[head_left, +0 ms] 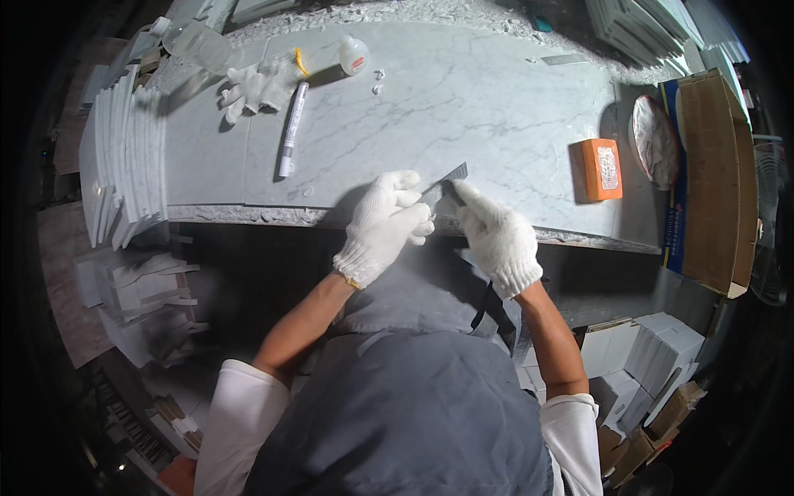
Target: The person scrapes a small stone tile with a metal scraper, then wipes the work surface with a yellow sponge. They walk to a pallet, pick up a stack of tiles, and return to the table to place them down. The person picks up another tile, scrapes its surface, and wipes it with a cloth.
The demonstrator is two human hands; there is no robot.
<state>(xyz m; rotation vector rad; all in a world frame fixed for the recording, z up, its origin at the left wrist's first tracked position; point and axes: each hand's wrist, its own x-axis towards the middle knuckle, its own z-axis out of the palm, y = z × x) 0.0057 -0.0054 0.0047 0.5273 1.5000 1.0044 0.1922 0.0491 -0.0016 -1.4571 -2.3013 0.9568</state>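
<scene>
A thin grey metal strip [455,174] with an angled tip juts up between my hands at the near edge of the marble-patterned slab [397,116]. White knit gloves cover both hands. My left hand [385,219] is closed, its fingertips at the strip's left side near the lower end. From the other side, my right hand [498,236] grips the strip, index finger laid along it and the other fingers curled under. The strip's lower part is hidden by the gloves.
Spare white gloves [258,89], a marker pen [293,131], a small white bottle [353,54] and a clear bottle [198,43] are at the left. An orange box [602,169] and a cardboard box [718,186] stand right. White slabs [128,157] are stacked far left.
</scene>
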